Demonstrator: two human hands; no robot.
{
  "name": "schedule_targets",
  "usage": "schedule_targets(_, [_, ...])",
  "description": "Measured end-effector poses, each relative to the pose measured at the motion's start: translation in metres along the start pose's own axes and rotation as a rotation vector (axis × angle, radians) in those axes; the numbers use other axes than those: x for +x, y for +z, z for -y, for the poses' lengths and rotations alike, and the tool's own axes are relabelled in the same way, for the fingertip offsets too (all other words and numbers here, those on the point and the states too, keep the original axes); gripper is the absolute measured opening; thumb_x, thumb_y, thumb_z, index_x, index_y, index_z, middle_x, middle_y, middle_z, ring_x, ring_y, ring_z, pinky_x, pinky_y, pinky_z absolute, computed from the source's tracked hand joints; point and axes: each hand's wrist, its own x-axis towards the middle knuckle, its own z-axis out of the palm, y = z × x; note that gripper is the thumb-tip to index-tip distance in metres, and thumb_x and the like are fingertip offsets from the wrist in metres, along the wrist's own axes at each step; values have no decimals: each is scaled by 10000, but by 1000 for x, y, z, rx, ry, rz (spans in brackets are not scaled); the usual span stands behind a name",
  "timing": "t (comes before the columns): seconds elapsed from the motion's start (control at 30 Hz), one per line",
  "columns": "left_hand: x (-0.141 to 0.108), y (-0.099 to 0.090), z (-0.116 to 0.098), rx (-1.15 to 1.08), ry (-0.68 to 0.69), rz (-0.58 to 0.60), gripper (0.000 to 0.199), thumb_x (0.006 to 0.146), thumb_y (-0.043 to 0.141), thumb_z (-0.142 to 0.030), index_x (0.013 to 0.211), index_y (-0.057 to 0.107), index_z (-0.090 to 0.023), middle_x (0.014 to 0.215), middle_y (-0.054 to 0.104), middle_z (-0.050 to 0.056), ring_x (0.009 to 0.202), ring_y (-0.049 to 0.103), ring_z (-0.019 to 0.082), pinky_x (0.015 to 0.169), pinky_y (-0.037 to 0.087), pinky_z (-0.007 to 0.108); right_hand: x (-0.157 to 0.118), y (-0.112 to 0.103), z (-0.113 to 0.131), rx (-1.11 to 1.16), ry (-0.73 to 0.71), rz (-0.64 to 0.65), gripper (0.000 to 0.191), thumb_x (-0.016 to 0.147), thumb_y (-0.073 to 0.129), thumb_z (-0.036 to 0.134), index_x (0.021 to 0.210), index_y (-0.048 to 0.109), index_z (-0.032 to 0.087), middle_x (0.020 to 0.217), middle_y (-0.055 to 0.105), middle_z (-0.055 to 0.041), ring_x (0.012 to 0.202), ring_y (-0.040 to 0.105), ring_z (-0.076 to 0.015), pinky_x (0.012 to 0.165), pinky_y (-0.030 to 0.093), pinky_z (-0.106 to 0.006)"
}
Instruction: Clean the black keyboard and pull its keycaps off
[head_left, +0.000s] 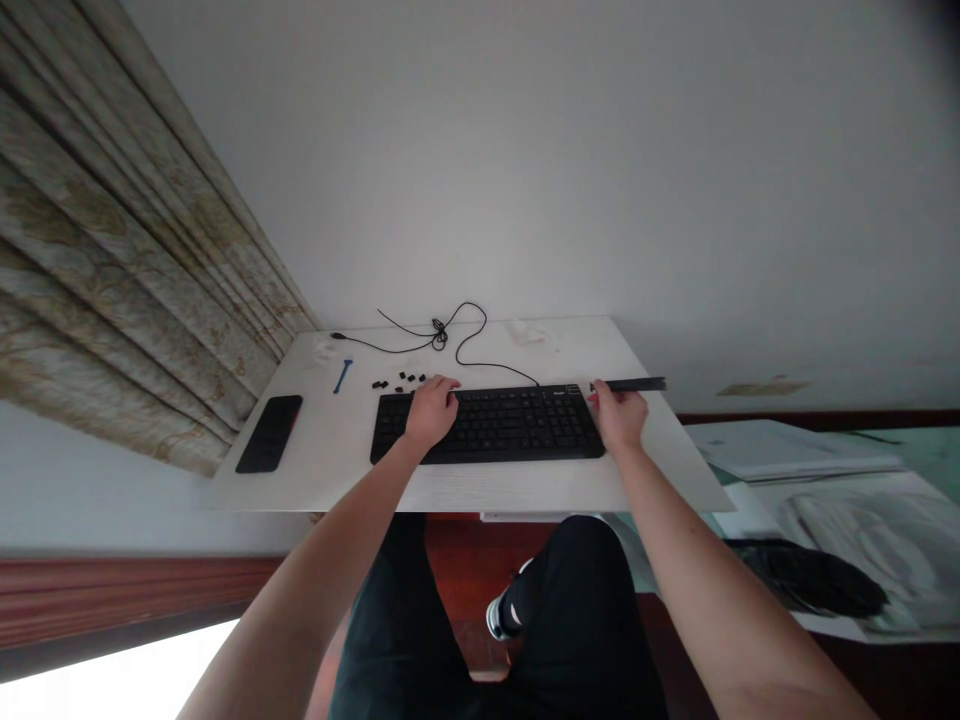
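Observation:
A black keyboard (502,425) lies flat on the white table (480,487). My left hand (433,408) rests over its upper left part, fingers bent near several small black keycaps (411,378) behind the keyboard. At the keyboard's right end, my right hand (619,412) has its fingers closed by a long, thin black strip (636,384) that sticks out to the right past the table edge. Whether the fingertips of my left hand hold anything is too small to tell.
A black phone (270,434) lies at the left, near a small blue tool (343,375). The tangled cable (439,335) runs behind the keyboard. Crumpled white tissue (527,332) lies near the wall. A patterned curtain (135,230) hangs at the left; bagged items (862,530) lie at the right.

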Motion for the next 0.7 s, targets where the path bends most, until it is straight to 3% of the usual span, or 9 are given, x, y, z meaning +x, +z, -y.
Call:
schedule_targets(0.2, [-6,10,-1,14,-26,2,227,888,537,-105,1042,669,-206,1043,672,81,1083,609,244,992,470,407,2,2,-6,88,44,-4,273,755,712,405,695,695,139,610,681,-60,620,660,-215,691,533,-347])
schedule_targets(0.4, [-6,11,3,-60,-38,-5,258,867,519,-71,1046,651,-200,1035,665,76,1073,609,233,1001,466,404,14,-1,1,398,259,65,153,675,757,262,728,686,137,608,678,-26,534,602,-132,485,473,-219])
schedule_targets(0.5, [-6,11,3,-105,-51,-17,286,842,511,-45,1043,649,-193,1027,666,77,1055,614,230,1000,474,405,16,-5,16,408,317,104,115,704,727,241,721,678,138,597,676,-27,480,566,-104,418,427,-184])
schedule_targets(0.57, [-6,11,5,-144,-59,-36,303,822,512,-31,1043,648,-187,1020,665,78,1041,617,229,998,481,404,9,-2,32,379,272,109,122,721,728,249,750,685,138,605,679,-23,477,570,-97,410,425,-169])
schedule_targets(0.63, [-6,12,6,-184,-70,-63,319,805,514,-20,1043,648,-186,1012,664,75,1029,620,225,996,489,398,-4,9,50,344,199,158,150,740,739,273,780,690,138,619,686,-27,491,592,-102,421,450,-169])
schedule_targets(0.7, [-6,12,7,-215,-79,-85,339,793,514,-12,1048,648,-190,1009,662,70,1024,623,219,994,496,391,-23,27,71,306,139,297,179,768,743,305,795,689,136,640,697,-41,508,618,-115,439,483,-181])
